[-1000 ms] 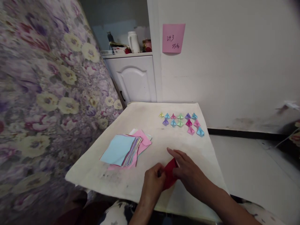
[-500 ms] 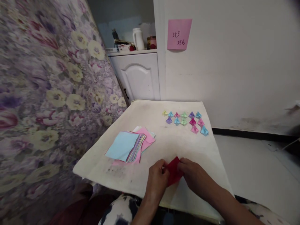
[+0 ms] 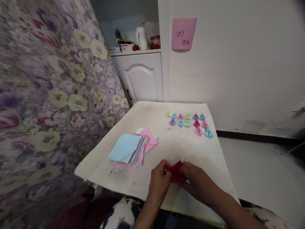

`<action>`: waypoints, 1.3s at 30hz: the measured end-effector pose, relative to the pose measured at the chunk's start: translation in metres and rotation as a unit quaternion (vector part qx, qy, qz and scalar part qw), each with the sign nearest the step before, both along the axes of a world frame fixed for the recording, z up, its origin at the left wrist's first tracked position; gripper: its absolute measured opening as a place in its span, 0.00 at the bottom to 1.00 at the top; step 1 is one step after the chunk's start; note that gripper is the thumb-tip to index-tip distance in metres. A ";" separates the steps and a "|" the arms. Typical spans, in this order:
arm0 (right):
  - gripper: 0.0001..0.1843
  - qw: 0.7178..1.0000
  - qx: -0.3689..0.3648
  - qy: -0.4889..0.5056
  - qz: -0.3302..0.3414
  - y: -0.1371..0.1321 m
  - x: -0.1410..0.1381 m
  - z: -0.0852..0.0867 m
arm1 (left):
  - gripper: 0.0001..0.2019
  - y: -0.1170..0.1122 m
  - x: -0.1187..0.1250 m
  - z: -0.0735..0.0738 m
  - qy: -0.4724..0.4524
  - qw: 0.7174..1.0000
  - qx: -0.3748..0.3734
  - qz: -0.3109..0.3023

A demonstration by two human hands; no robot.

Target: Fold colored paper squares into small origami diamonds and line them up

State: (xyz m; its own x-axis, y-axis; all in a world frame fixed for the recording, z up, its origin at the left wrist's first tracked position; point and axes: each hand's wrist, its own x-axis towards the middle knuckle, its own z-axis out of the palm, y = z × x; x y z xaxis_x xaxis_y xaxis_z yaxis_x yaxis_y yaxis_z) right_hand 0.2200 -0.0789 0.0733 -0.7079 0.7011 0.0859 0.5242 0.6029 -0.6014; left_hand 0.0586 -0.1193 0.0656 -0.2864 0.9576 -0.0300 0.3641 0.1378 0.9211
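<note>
A sheet of red paper (image 3: pixel 176 173), partly folded, is held between both hands above the front part of the table. My left hand (image 3: pixel 161 176) pinches its left edge, thumb and fingers together. On the other side my right hand (image 3: pixel 194 175) grips the paper, its fingers on the upper right part and its thumb underneath. My fingers cover both sides of the sheet, so the exact folds cannot be made out.
A stack of coloured paper (image 3: pixel 126 148), light blue on top, lies left on the cloth-covered table (image 3: pixel 152 119). Several small folded paper pieces (image 3: pixel 187 123) stand in rows at the back right. Behind are a white cabinet (image 3: pixel 140 74) and a pink note (image 3: pixel 184 34) on the wall.
My right hand has shifted its hold, its thumb now beneath the red paper. The paper's lower part has come up, so it looks shorter. My left hand keeps its pinch.
</note>
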 end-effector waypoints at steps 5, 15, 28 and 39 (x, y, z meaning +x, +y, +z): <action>0.05 0.999 0.024 0.013 -0.034 0.000 -0.004 0.002 | 0.02 0.001 0.000 0.003 -0.156 0.987 -0.025 0.009; 0.19 0.985 -0.024 0.125 -0.113 0.008 0.000 0.002 | 0.15 0.003 -0.005 0.003 -0.335 0.941 -0.054 -0.001; 0.36 0.890 -0.286 0.313 -0.167 0.006 -0.008 0.014 | 0.11 0.001 0.002 0.007 -0.330 0.943 0.001 0.032; 0.17 0.884 -0.298 0.330 -0.145 0.012 -0.005 0.014 | 0.10 -0.001 0.013 0.003 -0.318 0.948 -0.020 0.010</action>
State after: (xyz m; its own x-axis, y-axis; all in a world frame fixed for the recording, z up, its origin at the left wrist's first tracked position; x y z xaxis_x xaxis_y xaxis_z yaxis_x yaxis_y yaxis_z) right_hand 0.2151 -0.0668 0.0871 -0.4240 0.9051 -0.0330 0.0214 -0.0264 -0.9994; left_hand 0.0720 -0.1198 0.0682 -0.2155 0.9469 -0.2386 -0.2657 0.1783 0.9474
